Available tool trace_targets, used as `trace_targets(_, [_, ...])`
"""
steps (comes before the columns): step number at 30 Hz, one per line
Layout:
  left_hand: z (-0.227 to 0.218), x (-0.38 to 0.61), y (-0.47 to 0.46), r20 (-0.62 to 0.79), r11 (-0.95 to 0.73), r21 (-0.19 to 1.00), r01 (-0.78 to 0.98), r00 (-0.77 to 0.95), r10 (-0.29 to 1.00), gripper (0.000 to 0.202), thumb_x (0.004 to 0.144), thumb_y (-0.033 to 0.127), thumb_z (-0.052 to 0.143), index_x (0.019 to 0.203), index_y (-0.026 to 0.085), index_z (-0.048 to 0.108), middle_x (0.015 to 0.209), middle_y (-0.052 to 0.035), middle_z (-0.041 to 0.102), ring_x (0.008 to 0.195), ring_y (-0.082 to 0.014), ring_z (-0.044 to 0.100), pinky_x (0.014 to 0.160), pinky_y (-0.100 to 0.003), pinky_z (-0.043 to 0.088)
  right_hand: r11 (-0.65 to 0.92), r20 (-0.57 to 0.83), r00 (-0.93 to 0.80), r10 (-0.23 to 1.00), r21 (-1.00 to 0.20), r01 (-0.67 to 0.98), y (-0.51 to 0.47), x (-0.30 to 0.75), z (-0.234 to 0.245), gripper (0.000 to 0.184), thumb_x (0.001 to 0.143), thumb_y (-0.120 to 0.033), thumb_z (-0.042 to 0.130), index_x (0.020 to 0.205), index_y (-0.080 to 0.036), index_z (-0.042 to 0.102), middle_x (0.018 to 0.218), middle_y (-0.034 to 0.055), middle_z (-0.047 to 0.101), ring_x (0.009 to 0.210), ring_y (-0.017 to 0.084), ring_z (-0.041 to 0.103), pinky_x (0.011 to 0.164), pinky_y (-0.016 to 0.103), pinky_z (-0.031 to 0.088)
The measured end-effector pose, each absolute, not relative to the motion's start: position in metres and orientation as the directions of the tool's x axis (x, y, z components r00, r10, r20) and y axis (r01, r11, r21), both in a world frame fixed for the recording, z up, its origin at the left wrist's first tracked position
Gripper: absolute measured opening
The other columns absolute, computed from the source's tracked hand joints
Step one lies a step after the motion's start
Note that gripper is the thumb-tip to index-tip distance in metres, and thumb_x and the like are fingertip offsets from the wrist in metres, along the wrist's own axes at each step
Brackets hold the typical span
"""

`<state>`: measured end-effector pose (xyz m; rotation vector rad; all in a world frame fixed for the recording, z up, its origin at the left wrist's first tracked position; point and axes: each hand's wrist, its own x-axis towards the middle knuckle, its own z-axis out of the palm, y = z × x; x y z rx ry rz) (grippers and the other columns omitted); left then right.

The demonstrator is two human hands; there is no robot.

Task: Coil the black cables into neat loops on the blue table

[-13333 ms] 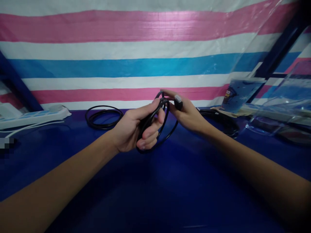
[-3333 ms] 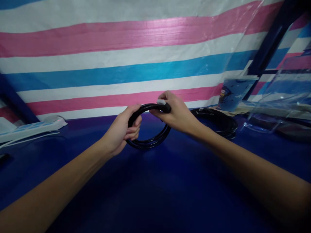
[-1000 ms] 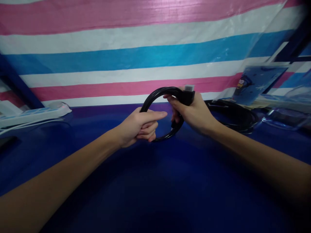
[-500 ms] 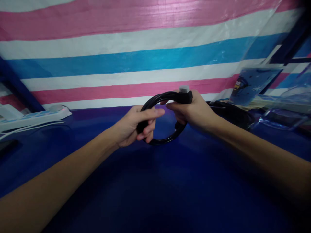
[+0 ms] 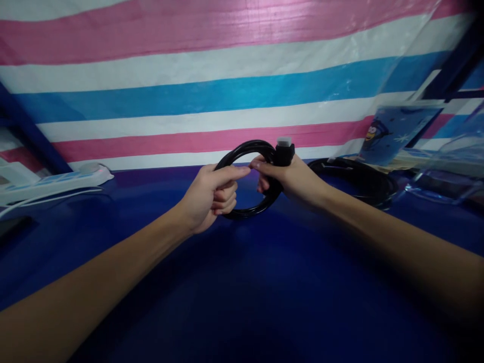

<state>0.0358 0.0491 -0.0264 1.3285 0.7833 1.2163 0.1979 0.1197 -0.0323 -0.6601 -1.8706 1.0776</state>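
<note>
A black cable [image 5: 252, 146], wound into a ring of several turns, is held up over the blue tabletop between my two hands. My left hand [image 5: 212, 194] has its fingers wrapped round the ring's left side, thumb pointing right. On the right side, my right hand [image 5: 287, 176] closes round the coil, its thumb and forefinger tips almost meeting my left thumb. A black connector [image 5: 284, 151] with a pale, translucent cap stands upright at the coil's upper right, against my right hand. Part of the coil is hidden behind my fingers.
Behind my right arm lies another black cable coil [image 5: 351, 176]. Farther right are a blue pouch with a cartoon figure [image 5: 397, 133] and a clear plastic container [image 5: 446, 176]. A white power strip [image 5: 60, 181] with white cords lies at left, near a dark flat object [image 5: 15, 226].
My left fingers have closed more tightly round the ring. My right hand has shifted slightly left and down, and the connector has turned more upright.
</note>
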Motion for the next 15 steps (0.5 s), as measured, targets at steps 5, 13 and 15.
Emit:
trace_targets(5, [-0.0283, 0.0295, 0.0531, 0.191, -0.164, 0.981, -0.101, 0.389, 0.901, 0.044, 0.079, 0.023, 0.059, 0.046, 0.018, 0.031, 0.035, 0.0086, 0.021, 0.028, -0.0036, 0.022, 0.036, -0.02, 0.026, 0.626, 0.502, -0.429, 0.751, -0.748, 0.221, 0.117, 0.198, -0.033, 0.018, 0.086, -0.031, 0.057, 0.08, -0.014, 0.061, 0.048, -0.0021, 0.052, 0.045, 0.011, 0.05, 0.045, 0.023, 0.039])
trace_targets(13, [-0.0286, 0.0283, 0.0521, 0.062, -0.033, 0.997, -0.063, 0.554, 0.831, 0.049, 0.082, 0.024, 0.053, 0.043, 0.018, 0.023, 0.035, 0.0071, 0.017, 0.032, -0.004, 0.016, 0.038, -0.023, 0.019, 0.523, 0.45, -0.407, 0.795, -0.849, 0.081, 0.117, 0.1935, -0.0412, 0.026, 0.086, -0.036, 0.058, 0.07, -0.015, 0.058, 0.042, -0.0043, 0.046, 0.04, 0.008, 0.044, 0.043, 0.022, 0.036])
trace_targets(15, [-0.0282, 0.0301, 0.0514, 0.07, -0.022, 0.995, -0.092, 0.555, 0.829, 0.049, 0.083, 0.023, 0.05, 0.044, 0.018, 0.021, 0.034, 0.0072, 0.015, 0.032, -0.0041, 0.014, 0.038, -0.023, 0.017, 0.472, 0.438, -0.393, 0.809, -0.882, -0.011, 0.1156, 0.1923, -0.0416, 0.025, 0.084, -0.039, 0.059, 0.075, -0.016, 0.06, 0.039, -0.0067, 0.04, 0.036, 0.008, 0.039, 0.04, 0.023, 0.033])
